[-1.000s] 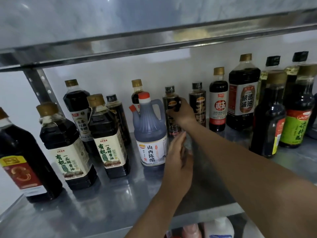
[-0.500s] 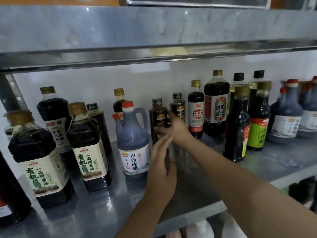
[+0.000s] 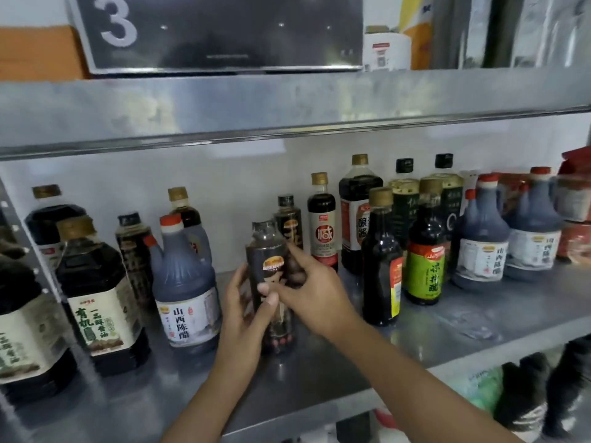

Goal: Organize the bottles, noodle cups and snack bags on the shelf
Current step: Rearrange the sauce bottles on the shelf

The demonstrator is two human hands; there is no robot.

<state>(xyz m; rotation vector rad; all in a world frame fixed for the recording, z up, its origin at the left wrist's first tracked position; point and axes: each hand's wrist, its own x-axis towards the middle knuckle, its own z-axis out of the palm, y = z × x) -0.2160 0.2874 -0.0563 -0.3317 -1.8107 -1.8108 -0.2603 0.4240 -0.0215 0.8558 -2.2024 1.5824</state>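
at steel shelf (image 3: 479, 318), slim dark bottle (image 3: 270, 266) in left hand (image 3: 243, 311), right hand (image 3: 316, 298)

A brushed steel shelf (image 3: 463, 327) carries dark sauce bottles; at left stand square soy-sauce bottles with cream labels (image 3: 99, 302), beside a blue-grey handled jug with a red cap (image 3: 185, 282). Rightward stand a green-labelled dark bottle (image 3: 427, 270) and two more red-capped jugs (image 3: 483, 247); red packets (image 3: 575, 241) sit farthest right.
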